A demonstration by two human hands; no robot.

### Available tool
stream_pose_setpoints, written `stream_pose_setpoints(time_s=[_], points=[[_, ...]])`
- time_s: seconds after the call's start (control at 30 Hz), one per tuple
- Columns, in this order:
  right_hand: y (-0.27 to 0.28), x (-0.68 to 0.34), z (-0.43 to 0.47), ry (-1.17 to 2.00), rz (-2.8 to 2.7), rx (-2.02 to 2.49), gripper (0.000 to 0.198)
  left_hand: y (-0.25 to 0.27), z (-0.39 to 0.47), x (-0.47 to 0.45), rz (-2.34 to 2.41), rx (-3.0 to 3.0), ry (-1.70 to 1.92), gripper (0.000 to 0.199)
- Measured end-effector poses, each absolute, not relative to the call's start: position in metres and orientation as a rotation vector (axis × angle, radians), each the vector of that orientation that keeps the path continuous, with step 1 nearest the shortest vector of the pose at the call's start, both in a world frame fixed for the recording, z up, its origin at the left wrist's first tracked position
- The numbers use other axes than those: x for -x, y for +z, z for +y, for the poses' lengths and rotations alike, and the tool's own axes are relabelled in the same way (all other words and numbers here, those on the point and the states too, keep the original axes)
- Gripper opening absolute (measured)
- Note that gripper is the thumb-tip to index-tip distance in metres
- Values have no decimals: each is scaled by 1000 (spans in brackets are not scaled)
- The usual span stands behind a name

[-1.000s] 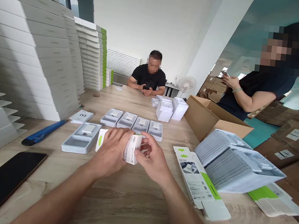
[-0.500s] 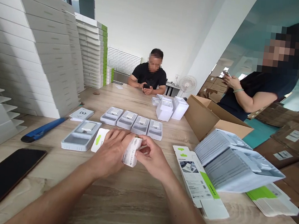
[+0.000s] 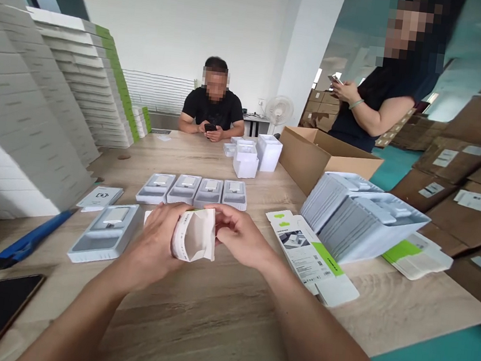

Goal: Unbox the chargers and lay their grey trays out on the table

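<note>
White carton point(image 3: 194, 238): open end facing viewer, walls bowed. Left hand point(image 3: 157, 232): grip clamped around it. Right hand point(image 3: 240, 235): curled at its right edge, closure indeterminable.

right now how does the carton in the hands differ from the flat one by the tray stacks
The held carton is opened into a tube, its open end facing the camera; the flat carton is collapsed.
The held carton is in the left hand, with the right hand at its edge; the flat carton lies on the table.
Both are mostly white with printing.
</note>
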State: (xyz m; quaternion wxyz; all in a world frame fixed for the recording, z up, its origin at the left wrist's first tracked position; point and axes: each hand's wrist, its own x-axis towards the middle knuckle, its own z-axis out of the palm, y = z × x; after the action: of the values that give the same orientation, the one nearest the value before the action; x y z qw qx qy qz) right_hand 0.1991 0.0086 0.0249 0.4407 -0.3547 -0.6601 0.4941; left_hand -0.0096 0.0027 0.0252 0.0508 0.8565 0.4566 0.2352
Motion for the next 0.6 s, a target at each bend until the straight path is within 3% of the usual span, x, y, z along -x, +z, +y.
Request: stream_pose_setpoints(time_s=[0.17,0.27,0.33,0.5,0.6], points=[[26,-198,2,603,-1835,1131,44,17,3,4,1431,-2805,650,72],[28,-202,2,416,-1927,1191,24,12,2,3,1395,-2888,634,73],[30,-208,4,515,-1966,1142,13,11,1,4,1335,-2904,598,74],[28,-213,15,959,-1705,1093,10,10,3,2,1316,-2889,651,71],[22,-204,15,1176,-1494,1139,25,10,9,2,1507,-2810,992,66]])
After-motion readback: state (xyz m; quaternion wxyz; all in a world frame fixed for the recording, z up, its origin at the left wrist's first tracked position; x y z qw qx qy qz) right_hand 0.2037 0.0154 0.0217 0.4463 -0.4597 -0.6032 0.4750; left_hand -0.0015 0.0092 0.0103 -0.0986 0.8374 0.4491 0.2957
